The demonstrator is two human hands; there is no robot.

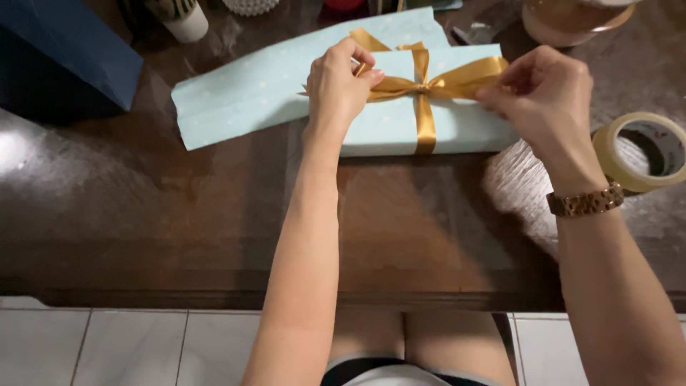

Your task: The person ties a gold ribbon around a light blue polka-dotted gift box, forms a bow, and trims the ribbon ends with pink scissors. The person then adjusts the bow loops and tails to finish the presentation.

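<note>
Our left hand [341,84] pinches the gold bow's [429,84] nine o'clock loop, our right hand [543,89] its three o'clock loop; the bow lies left-right on the wrapped gift [389,125], mid-worktop [179,214].

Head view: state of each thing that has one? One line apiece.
gift box: wrapped in pale blue paper, lying flat on the table.
gold ribbon: tied around the box, bow at the top.
left hand: pinching the bow's left loop.
right hand: pinching the bow's right loop.
spare wrapping paper: loose, flat, partly under the box.
tape roll: lying flat, untouched.
</note>
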